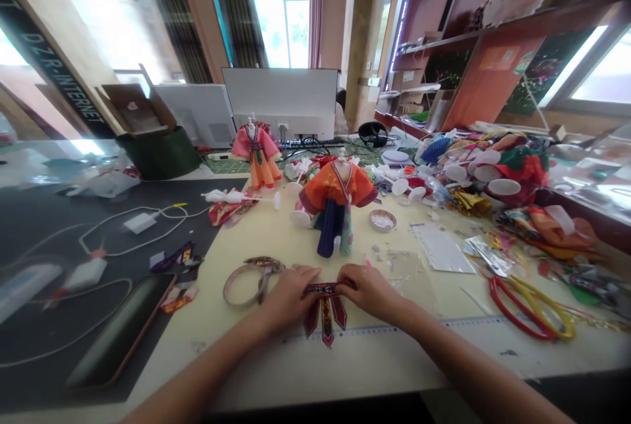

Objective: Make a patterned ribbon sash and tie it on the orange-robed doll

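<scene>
Between my two hands lies a small doll's belt of patterned dark ribbon, with three pointed tabs hanging toward me. My left hand grips the belt's left end, its fingers bent over it. Thumb and fingers of my right hand pinch the right end. Just beyond stands a headless doll figure in an orange top and a dark blue and green skirt. Beside my left hand is a roll of tape with patterned ribbon against it. A clear ruler runs under the tabs.
Scissors with red and yellow handles lie at right. A small dish holds white bits. Behind stands a pink-robed doll. At left are a phone and white cables. Doll parts and fabric heap up at back right.
</scene>
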A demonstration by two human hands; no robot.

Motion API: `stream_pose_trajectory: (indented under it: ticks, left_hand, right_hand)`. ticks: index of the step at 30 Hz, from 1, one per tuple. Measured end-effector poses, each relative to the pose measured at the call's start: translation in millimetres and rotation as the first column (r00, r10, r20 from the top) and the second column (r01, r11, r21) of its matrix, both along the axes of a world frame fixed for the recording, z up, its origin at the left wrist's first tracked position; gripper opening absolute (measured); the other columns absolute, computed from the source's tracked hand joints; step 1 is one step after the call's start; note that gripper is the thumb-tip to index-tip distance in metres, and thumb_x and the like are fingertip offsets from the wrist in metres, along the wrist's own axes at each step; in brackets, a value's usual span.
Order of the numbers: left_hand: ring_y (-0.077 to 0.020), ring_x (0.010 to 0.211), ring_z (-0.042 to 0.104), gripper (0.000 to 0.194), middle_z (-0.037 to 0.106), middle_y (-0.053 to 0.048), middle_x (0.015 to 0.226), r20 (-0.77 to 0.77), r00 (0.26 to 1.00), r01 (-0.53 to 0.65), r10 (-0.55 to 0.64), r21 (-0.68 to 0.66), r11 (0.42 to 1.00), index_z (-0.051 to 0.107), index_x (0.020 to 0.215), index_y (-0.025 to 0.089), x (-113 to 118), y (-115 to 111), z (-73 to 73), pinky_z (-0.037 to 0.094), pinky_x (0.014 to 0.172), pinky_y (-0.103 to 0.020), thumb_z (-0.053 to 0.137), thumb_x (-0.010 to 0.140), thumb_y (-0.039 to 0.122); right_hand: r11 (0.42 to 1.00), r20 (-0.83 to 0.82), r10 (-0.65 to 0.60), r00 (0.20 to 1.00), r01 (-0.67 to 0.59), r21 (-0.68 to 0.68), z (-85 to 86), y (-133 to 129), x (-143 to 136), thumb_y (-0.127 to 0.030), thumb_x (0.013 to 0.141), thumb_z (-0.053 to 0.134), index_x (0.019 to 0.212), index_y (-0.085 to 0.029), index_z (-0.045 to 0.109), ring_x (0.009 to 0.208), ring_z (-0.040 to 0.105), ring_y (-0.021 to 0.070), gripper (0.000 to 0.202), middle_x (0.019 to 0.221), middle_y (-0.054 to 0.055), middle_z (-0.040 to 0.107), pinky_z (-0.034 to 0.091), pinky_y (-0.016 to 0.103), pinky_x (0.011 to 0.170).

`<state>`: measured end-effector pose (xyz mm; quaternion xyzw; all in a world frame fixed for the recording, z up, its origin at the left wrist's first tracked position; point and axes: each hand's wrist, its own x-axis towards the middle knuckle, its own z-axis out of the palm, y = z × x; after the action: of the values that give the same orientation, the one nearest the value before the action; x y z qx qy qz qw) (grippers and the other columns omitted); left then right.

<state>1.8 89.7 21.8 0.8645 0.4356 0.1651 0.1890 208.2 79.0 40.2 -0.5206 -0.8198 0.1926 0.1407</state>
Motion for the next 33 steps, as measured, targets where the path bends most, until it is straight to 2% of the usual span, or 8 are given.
stream_pose_trajectory:
  ticks: [2,5,7,11,16,21,27,33]
  left_hand:
    - [-0.02,0.089,0.058,0.029,0.068,-0.005,0.094,0.014,1.0,0.022,-0.022,-0.017,1.0,0.062,0.109,0.019,2.4,3.7,2.0,0.044,0.08,-0.03,0.056,0.084,0.032]
    - [-0.0165,0.07,0.057,0.02,0.065,-0.001,0.072,0.02,0.999,0.041,-0.04,-0.033,0.999,0.067,0.091,0.019,3.1,2.5,3.9,0.042,0.068,-0.026,0.055,0.084,0.034]
    - [-0.0167,0.072,0.057,0.018,0.065,-0.002,0.075,0.025,0.999,0.043,-0.042,-0.02,0.999,0.067,0.086,0.019,2.4,-0.6,4.5,0.042,0.069,-0.026,0.055,0.083,0.032]
    - [-0.0202,0.092,0.055,0.026,0.064,-0.007,0.098,0.042,0.998,0.054,-0.056,0.034,0.998,0.063,0.106,0.019,3.0,-3.4,3.8,0.042,0.082,-0.031,0.055,0.082,0.025]
    - [-0.0192,0.082,0.055,0.013,0.063,-0.005,0.082,0.036,0.996,0.081,-0.084,0.058,0.995,0.067,0.078,0.018,6.8,2.8,-0.6,0.041,0.076,-0.029,0.054,0.079,0.02]
    - [-0.0193,0.079,0.054,0.012,0.062,-0.006,0.08,0.064,0.996,0.052,-0.055,0.057,0.997,0.065,0.075,0.016,6.9,6.9,-5.3,0.039,0.073,-0.028,0.053,0.075,0.016]
    - [-0.0183,0.078,0.053,0.011,0.062,-0.005,0.077,0.151,0.988,0.027,-0.023,-0.026,0.999,0.063,0.069,0.016,1.9,6.0,-6.5,0.039,0.072,-0.027,0.053,0.074,0.015]
    - [-0.0152,0.071,0.057,0.013,0.066,-0.002,0.074,0.263,0.964,0.009,0.046,-0.205,0.979,0.066,0.075,0.016,-10.0,-4.7,8.3,0.041,0.067,-0.024,0.054,0.076,0.021]
  right_hand:
    - [0.999,-0.023,0.035,0.999,-0.035,0.023,4.4,-4.5,0.9,-0.019,0.082,0.054,0.079,-0.019,0.063,0.067,0.055,0.0118,0.009,0.078,0.001,0.064,0.034,0.022,0.06]
    - [0.997,-0.036,0.055,0.998,-0.053,0.057,7.7,-9.8,1.5,-0.017,0.082,0.053,0.079,-0.018,0.063,0.067,0.054,0.0118,0.01,0.078,0.001,0.063,0.035,0.022,0.061]
    - [0.995,-0.036,0.058,0.998,-0.055,0.077,8.9,-12.9,1.1,-0.016,0.082,0.053,0.078,-0.018,0.062,0.067,0.054,0.012,0.01,0.077,0.001,0.062,0.036,0.022,0.061]
    - [0.991,-0.02,0.065,0.998,-0.062,0.117,12.1,-19.2,-2.4,-0.014,0.082,0.052,0.078,-0.017,0.061,0.068,0.054,0.0126,0.011,0.076,0.001,0.061,0.038,0.022,0.062]
    - [0.983,0.015,0.069,0.997,-0.071,0.17,14.1,-24.9,-9.6,-0.013,0.082,0.051,0.077,-0.017,0.061,0.071,0.055,0.0143,0.011,0.078,0.003,0.061,0.037,0.024,0.063]
    - [0.975,0.015,0.082,0.997,-0.083,0.207,11.9,-27.2,-13.9,-0.015,0.084,0.049,0.079,-0.016,0.06,0.073,0.055,0.0152,0.012,0.08,0.004,0.062,0.037,0.026,0.065]
    - [0.975,-0.056,0.049,0.997,-0.036,0.221,14.6,-28.7,-11.0,-0.014,0.084,0.049,0.078,-0.017,0.059,0.072,0.053,0.0148,0.012,0.077,0.003,0.061,0.036,0.026,0.065]
    - [0.976,-0.221,-0.048,0.974,0.093,0.197,16.8,-29.6,-2.5,-0.017,0.084,0.05,0.071,-0.019,0.054,0.072,0.053,0.0149,0.013,0.074,0.002,0.059,0.039,0.026,0.066]
